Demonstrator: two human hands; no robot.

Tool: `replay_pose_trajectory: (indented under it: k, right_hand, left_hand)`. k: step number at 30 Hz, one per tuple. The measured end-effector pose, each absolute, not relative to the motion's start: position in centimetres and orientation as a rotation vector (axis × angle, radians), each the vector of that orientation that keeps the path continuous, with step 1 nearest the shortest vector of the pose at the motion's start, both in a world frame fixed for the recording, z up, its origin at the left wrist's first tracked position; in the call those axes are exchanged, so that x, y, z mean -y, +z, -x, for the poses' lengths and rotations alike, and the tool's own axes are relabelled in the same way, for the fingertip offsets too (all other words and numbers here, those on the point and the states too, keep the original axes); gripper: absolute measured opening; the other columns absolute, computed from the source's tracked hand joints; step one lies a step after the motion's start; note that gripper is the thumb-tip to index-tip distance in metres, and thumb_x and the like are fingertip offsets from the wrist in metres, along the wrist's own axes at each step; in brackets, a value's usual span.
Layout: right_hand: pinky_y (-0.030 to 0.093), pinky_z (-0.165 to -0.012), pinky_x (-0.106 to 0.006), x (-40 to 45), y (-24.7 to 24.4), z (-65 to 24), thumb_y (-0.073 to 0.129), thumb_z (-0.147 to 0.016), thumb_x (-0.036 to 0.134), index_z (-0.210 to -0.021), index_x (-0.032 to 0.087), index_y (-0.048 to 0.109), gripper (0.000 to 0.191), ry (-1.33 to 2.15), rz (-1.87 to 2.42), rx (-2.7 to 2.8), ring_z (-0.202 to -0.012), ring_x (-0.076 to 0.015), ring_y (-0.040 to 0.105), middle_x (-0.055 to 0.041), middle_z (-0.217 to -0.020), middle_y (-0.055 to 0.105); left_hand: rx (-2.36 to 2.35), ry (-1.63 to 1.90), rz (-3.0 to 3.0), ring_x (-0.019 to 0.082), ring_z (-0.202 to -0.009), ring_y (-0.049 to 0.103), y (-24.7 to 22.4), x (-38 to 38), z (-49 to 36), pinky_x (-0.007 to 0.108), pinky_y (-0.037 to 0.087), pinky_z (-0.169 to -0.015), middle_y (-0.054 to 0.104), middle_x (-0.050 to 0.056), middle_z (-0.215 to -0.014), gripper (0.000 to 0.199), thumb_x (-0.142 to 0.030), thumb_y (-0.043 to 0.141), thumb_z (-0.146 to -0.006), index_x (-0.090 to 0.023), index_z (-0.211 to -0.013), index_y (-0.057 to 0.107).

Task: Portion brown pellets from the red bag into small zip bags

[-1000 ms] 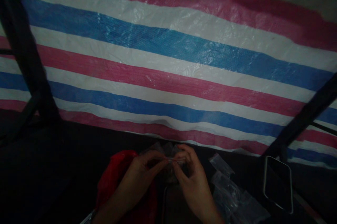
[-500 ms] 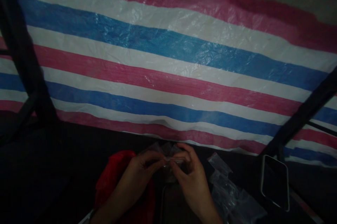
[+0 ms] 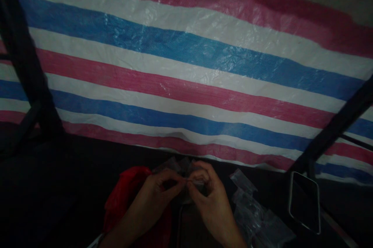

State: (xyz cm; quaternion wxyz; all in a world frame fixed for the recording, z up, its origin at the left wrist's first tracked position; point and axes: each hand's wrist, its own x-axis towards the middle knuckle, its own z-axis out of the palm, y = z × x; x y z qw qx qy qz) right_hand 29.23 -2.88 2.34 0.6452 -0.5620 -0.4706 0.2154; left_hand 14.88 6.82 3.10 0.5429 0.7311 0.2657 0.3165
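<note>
My left hand (image 3: 155, 195) and my right hand (image 3: 211, 197) meet at the lower middle, thumb and forefinger of each pinched on a small clear plastic bag (image 3: 198, 182). The fingertips nearly touch, and the bag's lower part is dim. More clear bags (image 3: 171, 165) lie just beyond the fingers. A red plastic bag (image 3: 118, 197) sits under and left of my left forearm. Right of my right hand is a loose pile of clear zip bags (image 3: 252, 215).
A phone (image 3: 305, 202) with a light rim lies at the right on the dark surface (image 3: 87, 170). Behind hangs a red, white and blue striped sheet (image 3: 186, 88), between a dark left post (image 3: 32, 61) and a slanted right post (image 3: 335, 127).
The fingertips of both hands have drawn together, and less of the small bag shows between them. My left hand has shifted slightly right.
</note>
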Motion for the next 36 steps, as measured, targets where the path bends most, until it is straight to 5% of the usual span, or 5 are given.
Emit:
replay_pose_trajectory:
  k: [9,14,20,29,36]
  right_hand:
    - [0.063,-0.076,-0.041,2.3,0.6,-36.5,0.068,-0.085,0.061,-0.110,0.021,0.065,0.047,0.135,1.573,0.904,-0.084,-0.0277,0.078,-0.0093,-0.092,0.081]
    - [0.053,-0.104,-0.052,4.9,1.1,-41.0,0.062,-0.086,0.048,-0.112,0.021,0.074,0.039,-0.048,1.815,0.924,-0.113,-0.0345,0.074,-0.0155,-0.119,0.080]
    - [0.050,-0.101,-0.052,8.7,0.7,-44.6,0.071,-0.073,0.034,-0.092,0.025,0.079,0.022,-0.149,2.132,0.841,-0.114,-0.0412,0.072,-0.0175,-0.113,0.082]
    - [0.053,-0.103,-0.045,6.5,2.9,-41.6,0.065,-0.088,0.039,-0.116,0.023,0.075,0.034,-0.048,1.937,0.973,-0.116,-0.0337,0.075,-0.0141,-0.123,0.080]
    - [0.057,-0.090,-0.033,4.1,3.8,-31.9,0.073,-0.090,0.030,-0.097,0.028,0.080,0.009,0.332,1.473,1.297,-0.095,-0.0233,0.076,-0.0010,-0.098,0.082]
  left_hand:
    - [-0.771,0.918,-1.565,0.028,-0.119,0.077,3.4,-7.9,-14.7,0.037,0.060,-0.103,0.083,0.006,-0.125,0.048,-0.052,0.068,-0.084,-0.023,-0.122,0.074]
    - [-0.808,0.951,-1.616,0.028,-0.116,0.078,3.4,-7.8,-14.5,0.035,0.060,-0.102,0.084,0.006,-0.120,0.046,-0.055,0.066,-0.087,-0.024,-0.121,0.074]
    - [-0.803,0.955,-1.747,0.028,-0.116,0.077,2.9,-7.7,-14.5,0.035,0.059,-0.104,0.085,0.004,-0.118,0.041,-0.056,0.060,-0.091,-0.027,-0.113,0.077]
    - [-0.769,0.920,-1.816,0.031,-0.111,0.078,2.8,-6.9,-14.7,0.043,0.059,-0.105,0.085,0.006,-0.117,0.039,-0.053,0.066,-0.085,-0.029,-0.112,0.081]
    - [-0.668,0.797,-1.708,0.030,-0.132,0.067,1.9,-6.2,-15.0,0.043,0.053,-0.114,0.072,0.002,-0.147,0.066,-0.031,0.080,-0.072,-0.036,-0.137,0.071]
